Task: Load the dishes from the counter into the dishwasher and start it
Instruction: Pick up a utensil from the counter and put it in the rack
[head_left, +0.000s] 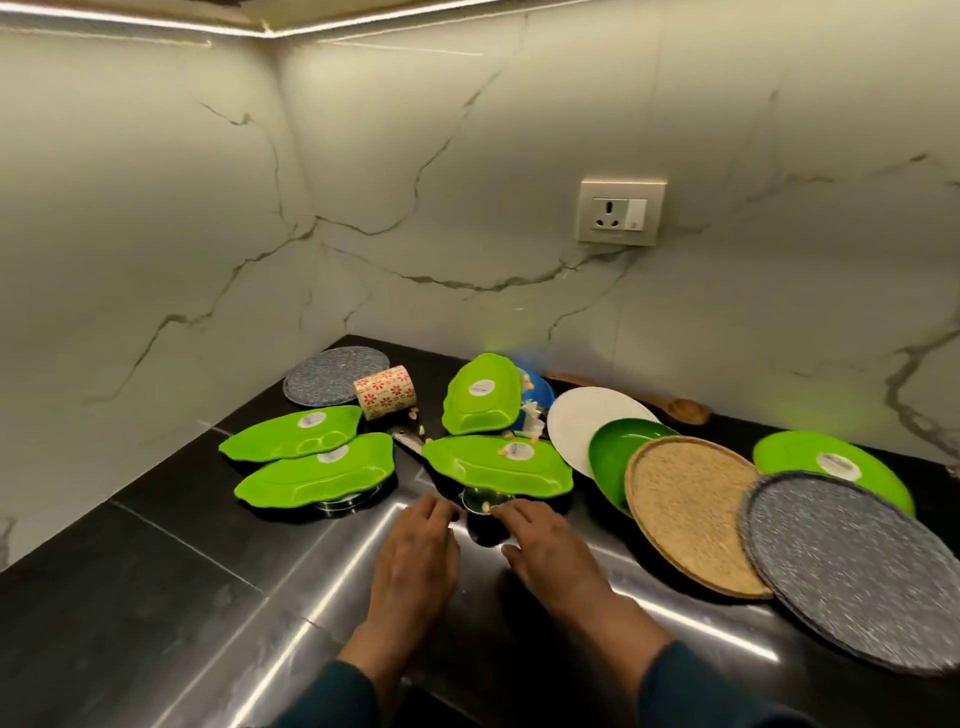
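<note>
— Status?
— My left hand (415, 545) and right hand (540, 545), fingers relaxed, touch a small shiny steel bowl (485, 503) on the black counter (156, 597), under a green leaf-shaped plastic plate (493, 465).
— Step?
— First pickup, I judge; next, grip and lift it clear.

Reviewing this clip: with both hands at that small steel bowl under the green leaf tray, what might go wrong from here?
1. The small steel bowl sits under the edge of a green leaf tray; pulling it out could tip the tray.
2. Food bits lie on that tray and in the bowl, and may scatter over the counter.
3. The left hand and right hand show no firm grip on the bowl, so it might slip.
</note>
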